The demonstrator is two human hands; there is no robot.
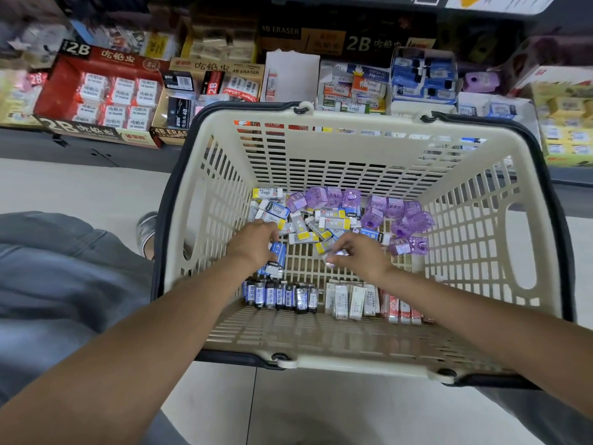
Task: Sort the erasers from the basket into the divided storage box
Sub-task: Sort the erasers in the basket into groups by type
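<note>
A cream plastic basket (519, 239) stands on the floor in front of me with several erasers loose in its far half. Purple translucent erasers (398, 216) lie at the back right, yellow-and-white ones (333, 223) in the middle. My left hand (253, 244) reaches in and grips blue-sleeved erasers (276, 258). My right hand (362, 255) pinches a small wrapped eraser (335, 255). Along the near wall stand rows of dark blue erasers (282, 297), white ones (353, 300) and red-and-white ones (402, 309).
Behind the basket a low shelf holds open display boxes: a red 2B eraser box (102, 91), a 4B eraser box (205, 91), a blue-and-white box (423, 78). My knee in grey trousers (64, 284) is at the left. Pale floor tiles surround the basket.
</note>
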